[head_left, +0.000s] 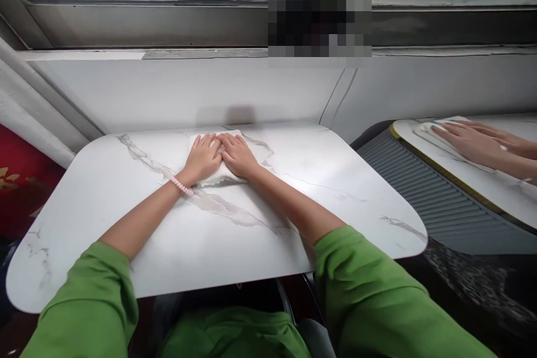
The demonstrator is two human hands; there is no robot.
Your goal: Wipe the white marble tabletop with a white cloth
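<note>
A folded white cloth (223, 178) lies near the far edge of a white marble-patterned table (163, 251). On the cloth's left part rests my left hand (205, 156), palm down with its fingers stretched forward. My right hand (237, 154) lies flat beside it, the two touching at the thumbs and index fingers. Both hands press on top of the cloth and are not wrapped round it; its middle is hidden under them. A pink beaded bracelet (181, 185) circles my left wrist.
Behind the table stand a pale wall (176, 86) and a window. To the right, another person's hands (470, 140) rest on a white cloth (434, 137) on a second table (516, 198). Grey ribbed panelling (403, 179) lies between the tables. Red fabric (25, 179) shows at left.
</note>
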